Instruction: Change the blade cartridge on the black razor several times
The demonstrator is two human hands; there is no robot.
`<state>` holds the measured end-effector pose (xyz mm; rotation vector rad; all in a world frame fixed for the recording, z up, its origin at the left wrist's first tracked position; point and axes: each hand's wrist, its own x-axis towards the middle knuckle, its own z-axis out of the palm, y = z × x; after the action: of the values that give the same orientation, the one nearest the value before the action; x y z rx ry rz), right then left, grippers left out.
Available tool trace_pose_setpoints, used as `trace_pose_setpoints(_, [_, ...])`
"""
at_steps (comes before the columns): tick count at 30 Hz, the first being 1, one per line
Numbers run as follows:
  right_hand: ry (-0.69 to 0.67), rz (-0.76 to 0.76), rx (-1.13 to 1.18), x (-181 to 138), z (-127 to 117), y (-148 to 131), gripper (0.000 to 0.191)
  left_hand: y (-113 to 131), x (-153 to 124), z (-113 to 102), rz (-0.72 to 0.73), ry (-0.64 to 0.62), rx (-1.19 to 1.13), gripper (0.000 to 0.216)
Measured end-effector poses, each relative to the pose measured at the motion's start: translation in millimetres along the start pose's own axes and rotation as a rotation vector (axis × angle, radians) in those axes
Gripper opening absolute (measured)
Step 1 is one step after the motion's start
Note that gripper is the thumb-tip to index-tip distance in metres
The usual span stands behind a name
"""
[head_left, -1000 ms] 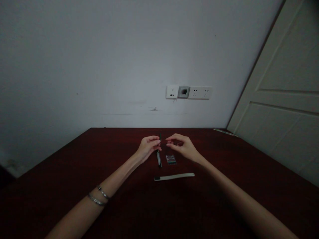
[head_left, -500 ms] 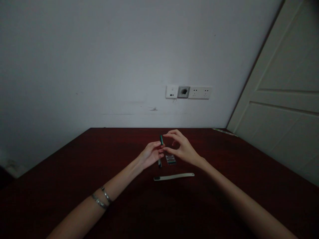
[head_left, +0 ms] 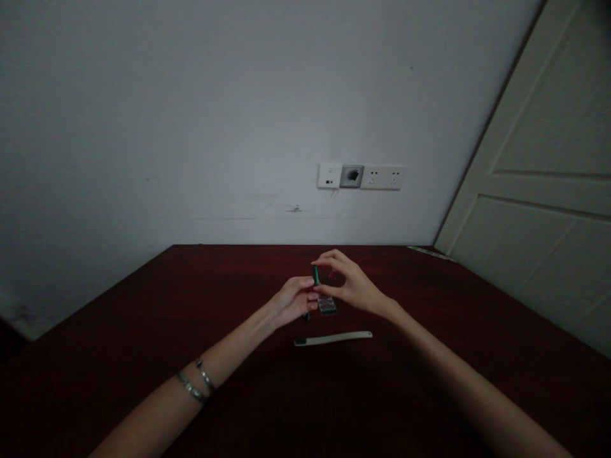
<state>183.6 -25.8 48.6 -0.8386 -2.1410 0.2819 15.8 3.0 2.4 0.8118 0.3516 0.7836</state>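
My left hand (head_left: 293, 301) pinches a small dark piece with a green edge (head_left: 315, 275) between thumb and fingers. The piece stands upright above the table and is too small to name. My right hand (head_left: 346, 280) comes from the other side, its index fingertip at the top end of the piece and its thumb at the bottom end. Just below the hands lies a small clear plastic case (head_left: 327, 306) with something dark inside. A dark-tipped object (head_left: 307, 315) shows partly under my left hand, which hides the rest of it.
Nearer to me, a long pale strip with a dark end (head_left: 334, 339) lies across the dark red table (head_left: 229, 394). Wall sockets (head_left: 382, 177) sit above the table's back edge. A thin patterned strip (head_left: 429, 253) lies at the far right, near a pale door (head_left: 539, 210).
The small dark piece has shifted slightly right and down with my left hand. My right fingers now meet its two ends. The left hand covers more of the dark-tipped object.
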Motion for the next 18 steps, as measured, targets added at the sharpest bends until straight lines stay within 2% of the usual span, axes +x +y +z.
trace_pose_setpoints(3, [-0.002, -0.001, -0.011, -0.2, -3.0, 1.3, 0.039, 3.2, 2.9, -7.7, -0.011, -0.031, 0.082, 0.024])
trace_pose_setpoints(6, [-0.008, -0.011, -0.050, -1.0, -7.0, 4.2, 0.040, 14.4, 3.9, -17.2, 0.039, -0.038, 0.211, 0.036])
trace_pose_setpoints(10, [-0.065, -0.031, -0.188, -3.4, -10.8, 7.4, 0.042, 32.9, 1.2, -24.6, 0.133, 0.081, 0.426, 0.032])
trace_pose_setpoints(14, [-0.139, -0.059, -0.309, -5.6, -9.6, 8.6, 0.044, 39.7, -1.3, -22.1, 0.138, 0.191, 0.593, 0.026])
trace_pose_setpoints(18, [-0.180, -0.073, -0.366, -6.5, -5.9, 8.6, 0.048, 35.7, -1.6, -16.4, 0.116, 0.188, 0.702, 0.025])
